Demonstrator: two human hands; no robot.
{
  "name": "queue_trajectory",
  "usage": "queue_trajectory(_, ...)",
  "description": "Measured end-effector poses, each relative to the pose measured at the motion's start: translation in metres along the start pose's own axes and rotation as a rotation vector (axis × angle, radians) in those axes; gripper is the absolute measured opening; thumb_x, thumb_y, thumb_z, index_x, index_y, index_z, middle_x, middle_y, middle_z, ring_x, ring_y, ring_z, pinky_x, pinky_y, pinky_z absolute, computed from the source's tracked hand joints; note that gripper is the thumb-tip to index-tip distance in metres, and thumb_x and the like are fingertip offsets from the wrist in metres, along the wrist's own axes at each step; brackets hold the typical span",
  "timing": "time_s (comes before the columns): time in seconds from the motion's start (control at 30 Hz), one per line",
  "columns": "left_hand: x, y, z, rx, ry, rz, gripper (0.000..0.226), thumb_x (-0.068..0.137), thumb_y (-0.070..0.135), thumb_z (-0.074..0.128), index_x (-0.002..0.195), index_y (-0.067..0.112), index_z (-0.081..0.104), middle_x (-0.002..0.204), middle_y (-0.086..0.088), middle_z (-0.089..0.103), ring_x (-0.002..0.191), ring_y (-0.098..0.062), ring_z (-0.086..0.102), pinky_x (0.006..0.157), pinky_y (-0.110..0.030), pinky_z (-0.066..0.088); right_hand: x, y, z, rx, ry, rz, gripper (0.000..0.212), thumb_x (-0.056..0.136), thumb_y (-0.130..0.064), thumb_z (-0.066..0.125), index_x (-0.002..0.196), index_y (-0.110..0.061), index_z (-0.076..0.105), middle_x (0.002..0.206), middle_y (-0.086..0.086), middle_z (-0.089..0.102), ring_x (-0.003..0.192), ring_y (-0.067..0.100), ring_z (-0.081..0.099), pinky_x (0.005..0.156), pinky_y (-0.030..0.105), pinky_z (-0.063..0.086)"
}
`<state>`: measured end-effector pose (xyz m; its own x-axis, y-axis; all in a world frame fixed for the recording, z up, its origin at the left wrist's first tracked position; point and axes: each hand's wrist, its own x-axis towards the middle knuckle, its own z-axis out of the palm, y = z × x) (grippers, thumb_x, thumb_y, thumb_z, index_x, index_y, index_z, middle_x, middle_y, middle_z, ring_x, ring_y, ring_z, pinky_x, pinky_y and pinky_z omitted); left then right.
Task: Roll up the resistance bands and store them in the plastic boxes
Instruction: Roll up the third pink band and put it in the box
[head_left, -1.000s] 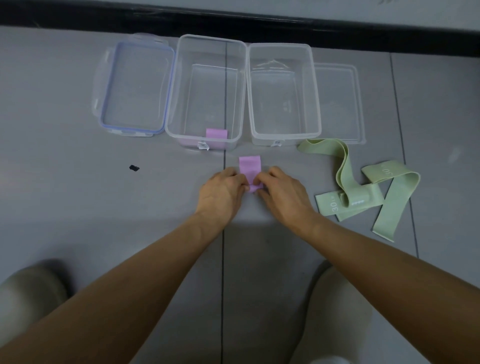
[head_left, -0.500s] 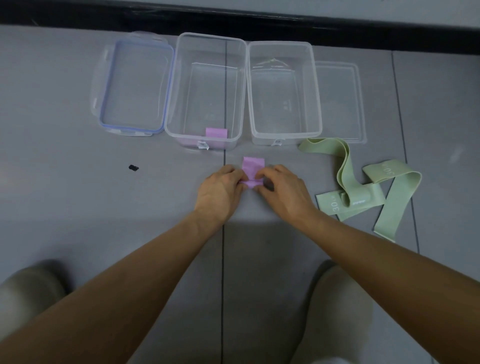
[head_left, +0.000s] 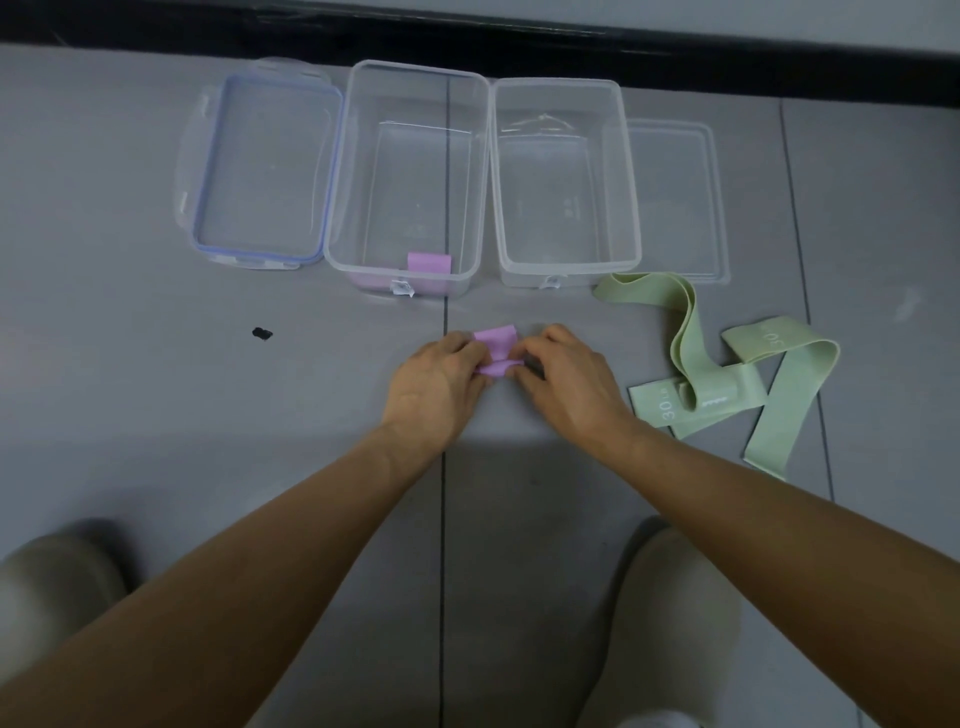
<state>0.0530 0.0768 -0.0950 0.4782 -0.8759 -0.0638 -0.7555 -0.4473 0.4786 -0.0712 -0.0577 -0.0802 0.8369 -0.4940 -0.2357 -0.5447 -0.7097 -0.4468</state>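
Observation:
A small purple resistance band (head_left: 496, 351) lies on the grey floor, partly rolled, with a short flat end pointing away from me. My left hand (head_left: 436, 382) pinches its left side and my right hand (head_left: 563, 382) pinches its right side. Beyond them stand two clear plastic boxes side by side: the left box (head_left: 343, 171) holds a rolled purple band (head_left: 428, 262) against its near wall, the right box (head_left: 631, 176) holds nothing. Two green bands (head_left: 727, 384) lie loose and tangled to the right of my right hand.
A clear lid with a blue seal (head_left: 260, 171) lies left of the boxes, a plain clear lid (head_left: 680, 197) right of them. A small black speck (head_left: 262, 334) sits on the floor to the left. My knees show at the bottom corners.
The flat end of the purple band has grown shorter as the roll between my fingers takes it up. Both hands stay in nearly the same spot.

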Motion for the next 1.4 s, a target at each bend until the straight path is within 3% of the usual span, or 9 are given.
queue_trajectory(0.13,0.006,0.002,-0.005,-0.037,0.007,-0.033,0.021,0.088,0.035,0.066,0.097,0.016,0.067,0.096,-0.007,0.067,0.082,-0.034,0.063,0.068,-0.038,0.049,0.002,-0.002,0.000,-0.037,0.015,-0.013,0.017,0.093,-0.034,0.060,0.108,-0.025,0.062,0.102,0.001,0.055,0.084,0.026,0.062,0.069,0.033,0.046)
queue_trajectory(0.27,0.011,0.002,-0.007,-0.055,0.000,-0.092,0.023,0.091,0.041,0.057,0.097,0.020,0.065,0.097,-0.005,0.066,0.087,-0.033,0.062,0.071,-0.038,0.049,0.003,0.000,-0.004,-0.122,-0.012,-0.066,0.030,0.092,-0.037,0.061,0.118,-0.023,0.059,0.109,0.004,0.056,0.086,0.031,0.062,0.068,0.036,0.047)
queue_trajectory(0.6,0.021,-0.003,-0.007,-0.067,0.000,-0.121,0.012,0.090,0.028,0.059,0.092,0.019,0.066,0.093,-0.005,0.063,0.085,-0.031,0.061,0.071,-0.037,0.046,0.016,0.001,-0.004,-0.081,0.004,-0.070,0.022,0.092,-0.038,0.060,0.109,-0.024,0.060,0.102,0.003,0.055,0.082,0.029,0.061,0.066,0.036,0.050)
queue_trajectory(0.83,0.016,-0.006,-0.003,0.010,0.094,-0.010,0.022,0.087,0.040,0.066,0.092,0.018,0.065,0.094,-0.005,0.058,0.076,-0.030,0.059,0.058,-0.037,0.051,0.023,0.003,-0.007,-0.065,0.003,-0.055,0.023,0.095,-0.041,0.055,0.112,-0.028,0.065,0.097,-0.001,0.054,0.085,0.024,0.060,0.066,0.033,0.045)
queue_trajectory(0.93,0.020,-0.007,-0.005,0.005,0.095,0.001,0.019,0.086,0.033,0.068,0.092,0.016,0.064,0.098,-0.006,0.060,0.079,-0.032,0.058,0.058,-0.038,0.051,0.026,0.002,-0.007,-0.025,0.014,-0.026,0.025,0.094,-0.039,0.059,0.116,-0.027,0.066,0.103,-0.001,0.056,0.090,0.022,0.060,0.071,0.033,0.047)
queue_trajectory(1.03,0.025,-0.007,-0.006,-0.019,0.060,0.002,0.016,0.083,0.028,0.071,0.086,0.013,0.066,0.087,-0.009,0.061,0.075,-0.036,0.060,0.059,-0.038,0.048,0.033,-0.001,-0.009,0.053,-0.040,0.006,0.035,0.094,-0.037,0.061,0.127,-0.026,0.060,0.116,0.000,0.057,0.102,0.022,0.060,0.085,0.036,0.049)
queue_trajectory(1.2,0.027,-0.010,-0.009,-0.099,0.038,-0.011,0.016,0.083,0.028,0.070,0.092,0.016,0.066,0.088,-0.006,0.063,0.077,-0.034,0.061,0.063,-0.036,0.045,0.040,-0.001,-0.012,0.024,-0.108,-0.039,0.019,0.093,-0.039,0.061,0.104,-0.023,0.065,0.099,-0.005,0.050,0.089,0.021,0.058,0.073,0.033,0.044)
queue_trajectory(1.3,0.027,-0.010,-0.013,-0.121,0.034,-0.003,0.024,0.085,0.028,0.068,0.107,0.018,0.065,0.098,-0.004,0.065,0.086,-0.031,0.063,0.067,-0.036,0.045,0.044,-0.004,-0.019,0.012,-0.127,-0.064,0.017,0.090,-0.037,0.064,0.098,-0.022,0.064,0.098,-0.005,0.056,0.089,0.022,0.059,0.073,0.034,0.045)
queue_trajectory(1.4,0.025,-0.020,-0.028,-0.107,0.062,0.060,0.023,0.087,0.033,0.060,0.104,0.020,0.070,0.094,-0.003,0.065,0.083,-0.029,0.064,0.065,-0.036,0.049,0.050,-0.018,-0.035,0.025,-0.170,-0.084,0.023,0.088,-0.046,0.064,0.098,-0.025,0.065,0.091,-0.008,0.062,0.084,0.019,0.060,0.071,0.033,0.048)
